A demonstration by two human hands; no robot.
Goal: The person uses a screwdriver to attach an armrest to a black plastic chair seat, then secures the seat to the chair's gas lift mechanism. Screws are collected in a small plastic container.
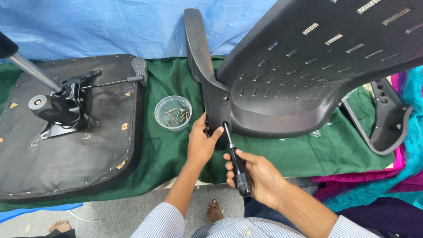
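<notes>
Nearest the camera, the right hand (pixel 257 174) has its fingers clenched around the black handle of a screwdriver (pixel 235 161), whose shaft runs up toward 11 o'clock to the lower end of the black armrest (pixel 207 75). The left hand (pixel 201 143) grasps that lower end, fingers wrapped on its edge. The armrest joins the black chair back (pixel 317 66), lying on the green-clothed table (pixel 167 150). At 9 o'clock of the hands sits a clear bowl of screws (pixel 173 113), beyond it the upturned seat base (pixel 66 132).
</notes>
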